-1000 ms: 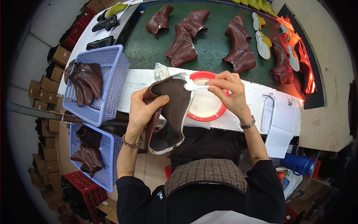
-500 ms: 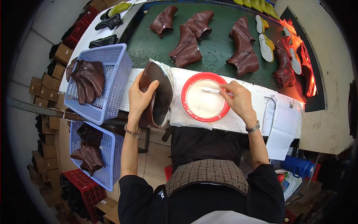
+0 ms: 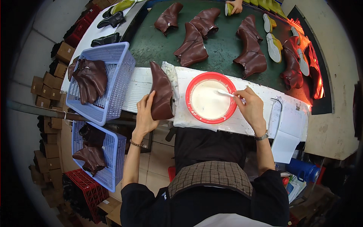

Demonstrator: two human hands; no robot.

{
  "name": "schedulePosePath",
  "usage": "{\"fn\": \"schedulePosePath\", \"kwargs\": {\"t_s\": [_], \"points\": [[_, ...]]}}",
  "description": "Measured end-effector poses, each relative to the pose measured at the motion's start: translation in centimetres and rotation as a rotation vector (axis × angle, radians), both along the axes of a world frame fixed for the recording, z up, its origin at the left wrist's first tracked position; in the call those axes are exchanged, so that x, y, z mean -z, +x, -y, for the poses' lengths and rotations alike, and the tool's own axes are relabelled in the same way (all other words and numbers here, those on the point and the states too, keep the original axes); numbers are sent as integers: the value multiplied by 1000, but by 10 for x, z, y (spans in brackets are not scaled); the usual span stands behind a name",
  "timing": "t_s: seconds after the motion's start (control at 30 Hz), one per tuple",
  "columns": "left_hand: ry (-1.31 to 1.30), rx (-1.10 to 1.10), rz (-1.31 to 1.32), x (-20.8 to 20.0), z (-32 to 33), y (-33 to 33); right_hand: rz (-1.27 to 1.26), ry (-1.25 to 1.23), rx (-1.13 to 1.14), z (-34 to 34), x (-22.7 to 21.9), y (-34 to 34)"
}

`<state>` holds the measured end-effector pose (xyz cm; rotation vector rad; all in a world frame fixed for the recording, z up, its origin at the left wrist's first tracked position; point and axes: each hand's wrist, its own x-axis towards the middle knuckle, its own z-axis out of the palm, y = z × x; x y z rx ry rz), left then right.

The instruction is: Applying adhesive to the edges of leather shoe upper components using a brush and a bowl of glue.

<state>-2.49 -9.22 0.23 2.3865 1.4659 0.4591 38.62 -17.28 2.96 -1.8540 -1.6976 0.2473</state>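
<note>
My left hand (image 3: 145,117) is closed on the lower left side of a dark brown leather boot upper (image 3: 162,90). The boot's outer side faces up, and its lower end overhangs the front edge of the white worktop (image 3: 136,85). A slim white tool (image 3: 225,92) is pinched in the fingers of my right hand (image 3: 251,109). Its far end reaches over a red bowl (image 3: 191,109) of thick white liquid (image 3: 207,100); whether the tip dips in cannot be made out.
Brown boots (image 3: 192,45) and yellow shoes with white soles (image 3: 274,47) lie on a green belt (image 3: 147,49). Another person's hand (image 3: 236,5) touches a yellow shoe. Left are two blue baskets (image 3: 128,64) with boots. A notebook (image 3: 285,142) lies right, under a bent metal rod (image 3: 278,113).
My left hand has turned the boot from its open, hollow side to its outer side and shifted lower. The right hand and tool have moved slightly right. Another person's hand has appeared at the top.
</note>
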Motion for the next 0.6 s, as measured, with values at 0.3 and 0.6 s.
{"fn": "schedulePosePath", "kwargs": {"t_s": [0.3, 0.6], "points": [[91, 192, 345, -52, 32, 37, -451, 233, -187, -10, -23, -31], [51, 354, 544, -55, 44, 41, -419, 411, -218, -41, -37, -23]]}}
